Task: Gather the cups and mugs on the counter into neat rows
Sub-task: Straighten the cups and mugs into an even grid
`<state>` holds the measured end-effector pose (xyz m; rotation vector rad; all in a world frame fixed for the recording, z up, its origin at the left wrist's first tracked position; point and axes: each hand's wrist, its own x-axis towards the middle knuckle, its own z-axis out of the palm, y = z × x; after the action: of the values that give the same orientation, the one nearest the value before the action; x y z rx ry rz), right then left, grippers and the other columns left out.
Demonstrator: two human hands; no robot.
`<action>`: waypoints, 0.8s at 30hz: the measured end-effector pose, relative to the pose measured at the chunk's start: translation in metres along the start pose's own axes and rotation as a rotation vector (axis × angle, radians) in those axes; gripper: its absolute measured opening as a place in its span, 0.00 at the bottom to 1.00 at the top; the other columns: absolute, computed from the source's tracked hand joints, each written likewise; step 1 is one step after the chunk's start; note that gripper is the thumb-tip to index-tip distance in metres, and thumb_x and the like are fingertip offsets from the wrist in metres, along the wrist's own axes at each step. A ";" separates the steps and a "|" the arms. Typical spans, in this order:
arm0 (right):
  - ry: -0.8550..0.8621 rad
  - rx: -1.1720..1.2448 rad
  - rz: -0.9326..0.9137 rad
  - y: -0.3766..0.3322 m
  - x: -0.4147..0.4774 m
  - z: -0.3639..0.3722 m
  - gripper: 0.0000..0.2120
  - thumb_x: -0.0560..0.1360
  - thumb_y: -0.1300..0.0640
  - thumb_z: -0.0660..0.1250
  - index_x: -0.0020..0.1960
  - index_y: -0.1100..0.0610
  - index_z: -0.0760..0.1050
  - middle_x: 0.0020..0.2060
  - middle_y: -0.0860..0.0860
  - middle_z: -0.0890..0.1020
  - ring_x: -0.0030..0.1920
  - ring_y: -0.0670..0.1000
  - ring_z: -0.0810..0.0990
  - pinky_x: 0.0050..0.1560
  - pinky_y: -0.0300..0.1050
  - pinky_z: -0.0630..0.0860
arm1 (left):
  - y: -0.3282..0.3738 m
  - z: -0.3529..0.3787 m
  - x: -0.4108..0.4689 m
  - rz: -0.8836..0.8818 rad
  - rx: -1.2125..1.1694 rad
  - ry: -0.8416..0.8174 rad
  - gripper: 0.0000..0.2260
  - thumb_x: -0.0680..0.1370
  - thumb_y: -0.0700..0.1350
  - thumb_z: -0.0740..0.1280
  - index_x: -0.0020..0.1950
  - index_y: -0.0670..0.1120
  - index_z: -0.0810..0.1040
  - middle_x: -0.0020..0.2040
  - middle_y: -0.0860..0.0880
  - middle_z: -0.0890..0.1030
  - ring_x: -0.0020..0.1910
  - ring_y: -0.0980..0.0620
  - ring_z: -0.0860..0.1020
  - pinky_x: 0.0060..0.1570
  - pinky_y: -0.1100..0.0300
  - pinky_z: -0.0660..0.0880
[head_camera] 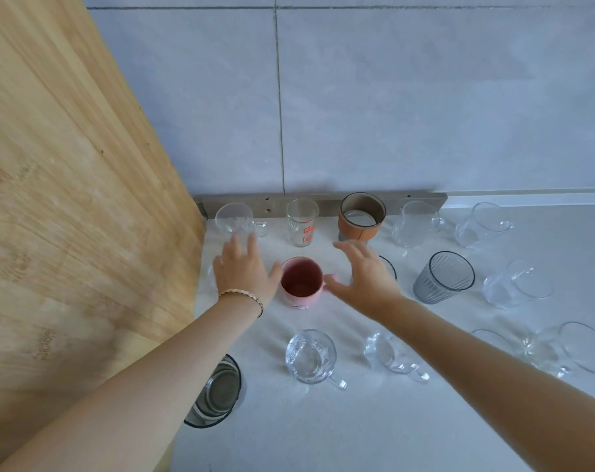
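Note:
A pink mug (301,282) stands upright on the white counter (357,420), between my two hands. My left hand (243,270) is open just left of it, thumb near its rim. My right hand (364,270) is open just right of it, thumb by the mug's handle, and it hides part of a glass behind it. Along the wall stand a clear mug (236,219), a glass with red print (302,222), a cup with an orange sleeve (360,218) and two clear mugs (415,226) (482,224). A grey ribbed glass (442,277) stands to the right.
A wooden cabinet side (67,199) walls off the left. Near me stand a dark-rimmed glass (217,391), a clear mug (311,357) and a tipped clear mug (391,354). More clear mugs (514,284) (562,349) sit at the right. A tiled wall (391,97) is behind.

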<state>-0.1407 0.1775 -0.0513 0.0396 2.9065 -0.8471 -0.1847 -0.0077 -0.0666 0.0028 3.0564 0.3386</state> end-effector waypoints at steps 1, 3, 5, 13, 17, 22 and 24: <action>0.040 -0.012 -0.005 0.012 -0.005 -0.014 0.27 0.74 0.53 0.68 0.71 0.57 0.66 0.68 0.52 0.70 0.70 0.52 0.66 0.69 0.42 0.62 | 0.014 -0.001 -0.003 0.121 -0.015 0.031 0.29 0.75 0.55 0.63 0.72 0.44 0.62 0.73 0.41 0.63 0.70 0.42 0.65 0.65 0.50 0.65; 0.080 -0.059 0.032 0.043 -0.015 -0.038 0.23 0.74 0.57 0.67 0.68 0.59 0.70 0.66 0.54 0.72 0.69 0.54 0.68 0.68 0.41 0.62 | 0.046 0.001 -0.010 0.319 -0.032 -0.013 0.29 0.74 0.55 0.63 0.72 0.44 0.62 0.73 0.43 0.64 0.71 0.45 0.65 0.67 0.52 0.63; 0.049 -0.112 0.154 0.076 -0.023 -0.056 0.25 0.74 0.58 0.67 0.70 0.59 0.68 0.68 0.55 0.70 0.70 0.55 0.65 0.70 0.43 0.61 | 0.079 0.006 -0.017 0.412 -0.001 -0.147 0.34 0.74 0.56 0.64 0.74 0.44 0.56 0.75 0.44 0.60 0.74 0.46 0.62 0.70 0.53 0.61; -0.090 -0.043 0.461 0.150 -0.025 -0.074 0.46 0.70 0.47 0.72 0.77 0.56 0.49 0.74 0.56 0.61 0.73 0.58 0.63 0.70 0.51 0.62 | 0.153 0.036 -0.023 0.135 -0.054 -0.460 0.38 0.70 0.54 0.70 0.73 0.45 0.55 0.69 0.44 0.65 0.66 0.42 0.72 0.58 0.49 0.72; -0.049 0.015 0.432 0.153 -0.025 -0.069 0.44 0.68 0.46 0.74 0.75 0.55 0.55 0.69 0.55 0.68 0.66 0.56 0.72 0.63 0.49 0.72 | 0.154 0.038 -0.020 0.122 -0.120 -0.428 0.35 0.69 0.50 0.71 0.72 0.46 0.59 0.69 0.44 0.66 0.65 0.43 0.72 0.60 0.50 0.73; -0.019 0.027 0.413 0.150 -0.028 -0.063 0.41 0.66 0.44 0.75 0.72 0.55 0.60 0.66 0.54 0.70 0.62 0.56 0.76 0.56 0.48 0.75 | 0.151 0.034 -0.017 0.125 -0.134 -0.436 0.39 0.68 0.48 0.72 0.74 0.48 0.57 0.70 0.45 0.65 0.67 0.44 0.71 0.64 0.52 0.71; -0.010 0.022 0.422 0.147 -0.027 -0.062 0.41 0.67 0.43 0.74 0.72 0.56 0.59 0.66 0.54 0.69 0.62 0.57 0.76 0.54 0.49 0.75 | 0.149 0.034 -0.018 0.130 -0.141 -0.432 0.39 0.68 0.47 0.73 0.74 0.48 0.57 0.70 0.45 0.66 0.67 0.45 0.71 0.64 0.53 0.71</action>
<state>-0.1123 0.3347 -0.0748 0.6218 2.7220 -0.7949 -0.1651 0.1452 -0.0657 0.2355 2.6049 0.4884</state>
